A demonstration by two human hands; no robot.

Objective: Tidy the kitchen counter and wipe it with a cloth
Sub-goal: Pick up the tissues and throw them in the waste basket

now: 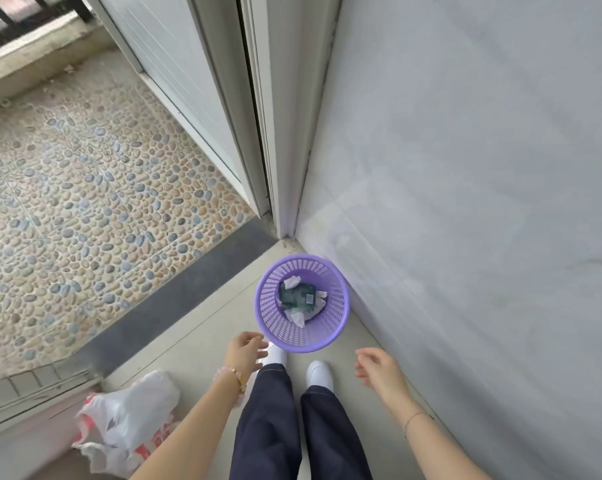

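Dark blue trouser legs (292,427) fill the bottom centre of the view, ending in two white shoes (319,374) planted on the pale floor (195,344). Left hand (246,349) is extended forward, palm down, fingers loosely spread and holding nothing; its fingertips lie just beside the near rim of a purple plastic wastebasket (327,336), contact not resolvable. A beaded bracelet (235,375) with a gold piece sits on the left wrist. Right hand (379,370) hangs to the right of the shoes, fingers relaxed, slightly curled and apart, empty; a thin cord bracelet (414,419) crosses that forearm. Wastebasket stands upright on the floor directly ahead of the shoes, close to the grey wall (466,168) on the right, near the corner where wall meets door frame (275,133). Perforated sides. Contents at the bottom: a dark green packet (298,295) with a barcode label, surrounded by several crumpled white tissues (291,281). A white plastic bag (130,420) with red print lies slumped on the floor at lower left, well apart from the wastebasket. A dark grey threshold strip (175,299) runs diagonally between the floor and a pebble-patterned tiled balcony (85,202). No counter or cloth appears in this view.
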